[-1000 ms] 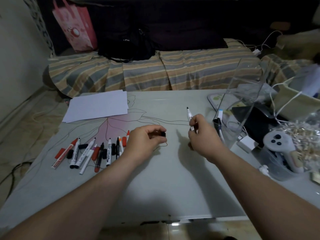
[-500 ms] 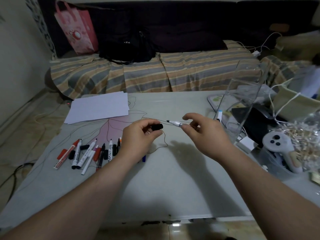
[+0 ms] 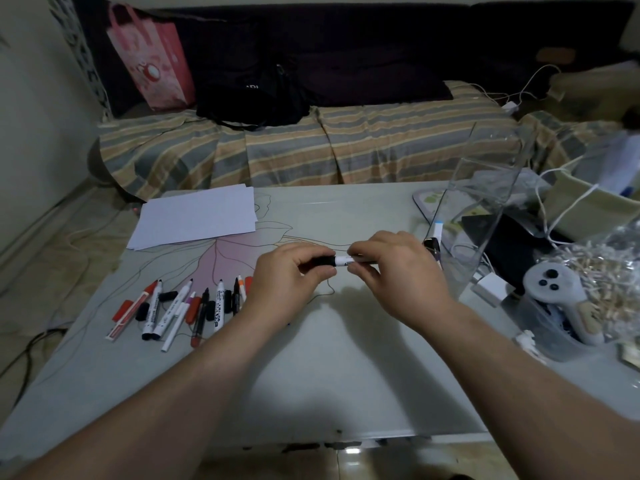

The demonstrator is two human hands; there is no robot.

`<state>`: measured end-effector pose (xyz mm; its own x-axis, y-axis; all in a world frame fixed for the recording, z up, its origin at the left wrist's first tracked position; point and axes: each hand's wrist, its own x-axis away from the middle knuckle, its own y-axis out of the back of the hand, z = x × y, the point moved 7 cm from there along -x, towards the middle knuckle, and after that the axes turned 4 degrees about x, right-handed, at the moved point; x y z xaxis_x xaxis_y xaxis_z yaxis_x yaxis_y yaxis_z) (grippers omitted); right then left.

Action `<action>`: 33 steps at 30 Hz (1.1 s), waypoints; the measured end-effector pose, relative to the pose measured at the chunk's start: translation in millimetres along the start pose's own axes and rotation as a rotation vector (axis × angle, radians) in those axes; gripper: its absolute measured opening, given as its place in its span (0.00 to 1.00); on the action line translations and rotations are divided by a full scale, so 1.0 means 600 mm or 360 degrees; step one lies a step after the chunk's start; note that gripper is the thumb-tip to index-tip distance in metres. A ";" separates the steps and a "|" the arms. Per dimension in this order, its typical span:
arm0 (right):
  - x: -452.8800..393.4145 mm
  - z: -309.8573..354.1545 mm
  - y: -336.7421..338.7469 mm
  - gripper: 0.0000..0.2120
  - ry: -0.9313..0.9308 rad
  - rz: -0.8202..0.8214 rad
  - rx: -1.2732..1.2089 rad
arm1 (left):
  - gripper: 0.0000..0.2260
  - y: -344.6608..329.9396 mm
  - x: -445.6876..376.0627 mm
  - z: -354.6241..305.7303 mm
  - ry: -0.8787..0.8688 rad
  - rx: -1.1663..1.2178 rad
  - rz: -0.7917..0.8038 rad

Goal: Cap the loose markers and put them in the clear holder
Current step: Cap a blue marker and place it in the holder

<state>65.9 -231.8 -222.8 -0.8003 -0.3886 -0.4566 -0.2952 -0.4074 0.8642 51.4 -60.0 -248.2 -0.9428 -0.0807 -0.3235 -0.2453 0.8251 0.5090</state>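
Head view: the left hand (image 3: pixel 294 271) has its fingertips pinched shut around a black cap (image 3: pixel 323 261), and the right hand (image 3: pixel 394 268) is closed on the white marker (image 3: pixel 344 260), the two meeting over the middle of the table (image 3: pixel 346 375). Capping is the step in hand (whether the cap has fully seated I cannot tell). Next the capped marker should go right, into the clear holder (image 3: pixel 485 216) near the table's right edge, which already contains a few markers. Uncapped markers (image 3: pixel 194 306) and loose caps wait toward the left edge.
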 end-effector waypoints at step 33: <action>0.014 -0.133 0.162 0.29 -0.0512 -0.0435 -0.0185 | 0.14 -0.095 -0.011 -0.065 -0.0004 0.0315 0.0064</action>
<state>72.2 -340.7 -159.4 -0.8281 0.0164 -0.5603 -0.4729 -0.5571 0.6826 63.0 -128.4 -244.2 -0.9502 -0.0442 -0.3084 -0.1580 0.9214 0.3549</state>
